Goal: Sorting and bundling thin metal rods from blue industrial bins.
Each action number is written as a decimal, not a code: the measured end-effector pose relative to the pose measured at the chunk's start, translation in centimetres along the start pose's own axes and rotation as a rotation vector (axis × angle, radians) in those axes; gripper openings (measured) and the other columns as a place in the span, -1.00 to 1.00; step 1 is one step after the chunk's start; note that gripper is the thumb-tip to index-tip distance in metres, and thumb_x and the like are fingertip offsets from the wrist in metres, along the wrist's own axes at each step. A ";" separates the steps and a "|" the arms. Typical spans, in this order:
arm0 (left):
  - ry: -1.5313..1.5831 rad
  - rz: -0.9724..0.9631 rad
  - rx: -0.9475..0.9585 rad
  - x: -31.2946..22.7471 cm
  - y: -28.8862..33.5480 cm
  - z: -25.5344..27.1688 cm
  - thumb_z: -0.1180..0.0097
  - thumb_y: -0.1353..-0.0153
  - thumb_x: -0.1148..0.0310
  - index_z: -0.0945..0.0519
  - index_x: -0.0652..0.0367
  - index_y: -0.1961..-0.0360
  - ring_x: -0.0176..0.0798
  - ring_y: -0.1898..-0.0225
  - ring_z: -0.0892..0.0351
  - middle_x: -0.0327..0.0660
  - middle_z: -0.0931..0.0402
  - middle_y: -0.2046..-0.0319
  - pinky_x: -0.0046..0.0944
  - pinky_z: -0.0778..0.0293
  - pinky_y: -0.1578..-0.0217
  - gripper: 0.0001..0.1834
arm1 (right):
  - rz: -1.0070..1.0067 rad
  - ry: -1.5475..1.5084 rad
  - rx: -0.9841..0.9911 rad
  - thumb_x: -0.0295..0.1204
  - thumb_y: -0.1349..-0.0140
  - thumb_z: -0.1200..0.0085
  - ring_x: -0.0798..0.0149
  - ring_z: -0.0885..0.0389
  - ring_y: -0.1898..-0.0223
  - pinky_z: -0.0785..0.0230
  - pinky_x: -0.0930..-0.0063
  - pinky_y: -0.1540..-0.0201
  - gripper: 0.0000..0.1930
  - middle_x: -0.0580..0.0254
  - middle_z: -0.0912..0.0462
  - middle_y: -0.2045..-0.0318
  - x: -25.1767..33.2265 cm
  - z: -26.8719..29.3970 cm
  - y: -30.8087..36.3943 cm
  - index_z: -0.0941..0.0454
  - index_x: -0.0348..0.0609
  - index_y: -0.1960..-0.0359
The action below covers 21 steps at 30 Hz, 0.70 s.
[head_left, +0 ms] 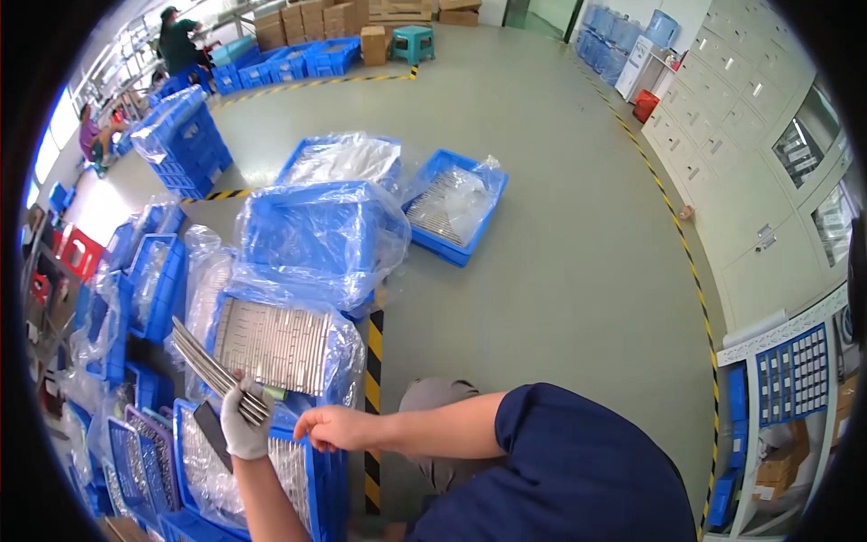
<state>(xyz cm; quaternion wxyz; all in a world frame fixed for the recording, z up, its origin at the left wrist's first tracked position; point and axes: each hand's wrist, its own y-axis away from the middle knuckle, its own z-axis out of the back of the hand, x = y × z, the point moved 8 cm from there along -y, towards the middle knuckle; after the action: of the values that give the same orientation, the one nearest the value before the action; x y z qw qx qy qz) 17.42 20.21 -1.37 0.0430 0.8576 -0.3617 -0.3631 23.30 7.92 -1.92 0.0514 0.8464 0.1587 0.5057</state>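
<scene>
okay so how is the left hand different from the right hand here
The left hand wears a pale glove and grips a bundle of metal strips; the right hand is bare, holds nothing and hangs with fingers curled. Both are above the blue crate.

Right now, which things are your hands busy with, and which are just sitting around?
In use:
left hand, gloved, gripping metal strips
right hand, bare, over the lined blue crate

Sitting around:
teal stool
cardboard boxes
water bottles
</scene>
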 end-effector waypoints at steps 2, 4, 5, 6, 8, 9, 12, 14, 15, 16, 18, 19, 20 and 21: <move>-0.010 -0.024 0.115 -0.3 4.1 -0.8 0.17 -0.13 0.41 -0.29 0.11 0.16 -0.44 0.57 -0.22 -0.34 -0.25 0.54 -0.44 -0.23 0.60 -0.78 | 0.012 0.159 -0.027 -0.52 -0.03 0.21 0.54 -0.34 0.53 -0.23 0.69 0.46 -0.75 0.34 -0.49 0.49 0.1 -0.3 -0.1 -0.38 -0.19 0.22; -0.162 -0.104 0.038 -0.6 7.7 0.8 0.17 -0.15 0.38 -0.29 0.14 0.11 -0.49 0.67 -0.14 -0.35 -0.22 0.57 -0.51 -0.09 0.68 -0.74 | 0.038 0.294 0.047 -0.51 -0.05 0.19 0.50 -0.40 0.48 -0.28 0.65 0.40 -0.70 0.29 -0.51 0.37 -0.2 -0.8 -0.3 -0.36 -0.18 0.13; -0.271 -0.153 -0.064 -0.9 9.3 2.3 0.17 -0.15 0.36 -0.29 0.16 0.11 -0.50 0.70 -0.12 -0.36 -0.22 0.60 -0.52 -0.05 0.71 -0.73 | 0.059 0.426 0.054 -0.52 -0.05 0.20 0.48 -0.42 0.45 -0.29 0.63 0.37 -0.67 0.26 -0.51 0.34 -0.5 -0.9 -0.4 -0.34 -0.18 0.09; -0.376 -0.200 -0.172 -1.4 11.0 3.2 0.16 -0.15 0.34 -0.30 0.18 0.11 -0.51 0.73 -0.10 -0.36 -0.22 0.63 -0.54 -0.02 0.74 -0.72 | 0.077 0.556 0.062 -0.52 -0.05 0.20 0.47 -0.45 0.42 -0.31 0.61 0.35 -0.64 0.23 -0.51 0.31 -0.7 -1.3 -0.4 -0.31 -0.18 0.05; -0.533 -0.274 -0.161 -1.9 13.9 2.6 0.10 -0.14 0.29 -0.34 0.21 0.17 -0.52 0.74 -0.12 -0.36 -0.25 0.66 -0.55 0.01 0.77 -0.72 | 0.008 0.510 0.070 -0.49 -0.08 0.16 0.44 -0.47 0.39 -0.33 0.58 0.34 -0.62 0.19 -0.50 0.28 -0.5 -2.7 0.3 -0.28 -0.19 0.00; -0.562 -0.298 -0.128 -1.8 15.0 1.9 0.08 -0.13 0.28 -0.35 0.21 0.19 -0.52 0.74 -0.14 -0.35 -0.26 0.65 -0.55 -0.01 0.76 -0.72 | 0.010 0.537 0.078 -0.47 -0.08 0.13 0.44 -0.48 0.41 -0.33 0.58 0.35 -0.62 0.18 -0.50 0.30 -0.1 -3.6 0.5 -0.28 -0.18 0.00; -0.536 -0.321 -0.117 -0.9 17.3 1.4 -0.04 -0.05 0.29 -0.35 0.21 0.28 -0.49 0.71 -0.23 -0.29 -0.33 0.61 -0.56 -0.09 0.73 -0.73 | 0.129 0.642 0.095 -0.41 -0.11 0.10 0.43 -0.49 0.49 -0.34 0.60 0.40 -0.66 0.16 -0.52 0.41 2.2 -6.1 -0.5 -0.30 -0.21 0.06; -0.494 -0.314 -0.124 0.1 17.5 0.9 -0.07 -0.02 0.31 -0.35 0.21 0.32 -0.47 0.69 -0.27 -0.28 -0.35 0.60 -0.56 -0.15 0.71 -0.74 | 0.239 0.601 0.066 -0.44 -0.11 0.15 0.43 -0.50 0.49 -0.36 0.59 0.40 -0.75 0.19 -0.52 0.46 4.5 -6.9 -0.9 -0.35 -0.26 0.18; -0.468 -0.311 -0.100 0.4 17.3 0.1 -0.08 -0.01 0.32 -0.35 0.21 0.32 -0.46 0.68 -0.28 -0.27 -0.35 0.59 -0.56 -0.17 0.71 -0.74 | 0.243 0.509 0.061 -0.45 -0.10 0.16 0.43 -0.50 0.49 -0.37 0.58 0.40 -0.77 0.21 -0.52 0.48 4.7 -6.6 -1.5 -0.35 -0.26 0.20; -0.428 -0.318 -0.143 0.9 17.0 1.0 -0.09 0.00 0.33 -0.36 0.22 0.35 -0.45 0.70 -0.29 -0.26 -0.37 0.60 -0.55 -0.18 0.71 -0.75 | 0.243 0.415 0.057 -0.46 -0.10 0.17 0.43 -0.50 0.48 -0.38 0.58 0.40 -0.79 0.23 -0.52 0.49 4.8 -6.2 -2.1 -0.36 -0.25 0.22; -0.445 -0.302 -0.181 1.8 16.0 3.0 -0.10 0.02 0.35 -0.37 0.23 0.38 -0.44 0.72 -0.29 -0.26 -0.38 0.63 -0.55 -0.18 0.73 -0.76 | 0.246 0.347 0.055 -0.44 -0.12 0.17 0.45 -0.48 0.49 -0.36 0.61 0.41 -0.81 0.29 -0.50 0.52 4.6 -4.4 -2.6 -0.39 -0.25 0.26; -0.434 -0.322 -0.247 1.1 16.9 4.0 -0.09 0.02 0.37 -0.39 0.24 0.40 -0.43 0.73 -0.28 -0.24 -0.37 0.66 -0.54 -0.18 0.73 -0.79 | 0.237 0.333 0.082 -0.43 -0.12 0.17 0.46 -0.47 0.49 -0.35 0.62 0.41 -0.81 0.30 -0.50 0.54 4.2 -4.7 -3.4 -0.40 -0.24 0.27; -0.469 -0.336 -0.289 0.5 17.4 5.3 -0.08 0.01 0.38 -0.39 0.24 0.39 -0.45 0.75 -0.27 -0.26 -0.36 0.68 -0.54 -0.16 0.75 -0.80 | 0.185 0.234 0.042 -0.40 -0.13 0.13 0.49 -0.45 0.49 -0.34 0.65 0.41 -0.81 0.31 -0.49 0.54 3.3 -4.5 -4.4 -0.42 -0.19 0.26; -0.510 -0.342 -0.340 0.1 17.8 6.3 -0.06 0.01 0.39 -0.39 0.25 0.39 -0.46 0.76 -0.25 -0.27 -0.34 0.70 -0.55 -0.15 0.76 -0.81 | 0.221 0.134 0.018 -0.37 -0.13 0.11 0.51 -0.44 0.51 -0.33 0.66 0.45 -0.79 0.33 -0.50 0.49 3.3 -3.8 -5.3 -0.42 -0.18 0.24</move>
<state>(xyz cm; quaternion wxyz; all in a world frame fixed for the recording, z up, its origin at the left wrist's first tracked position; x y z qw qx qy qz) 2.87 8.27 -0.03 0.0320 0.7681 -0.1466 -0.6225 20.30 13.68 1.43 -0.0230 0.8236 0.0719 0.5621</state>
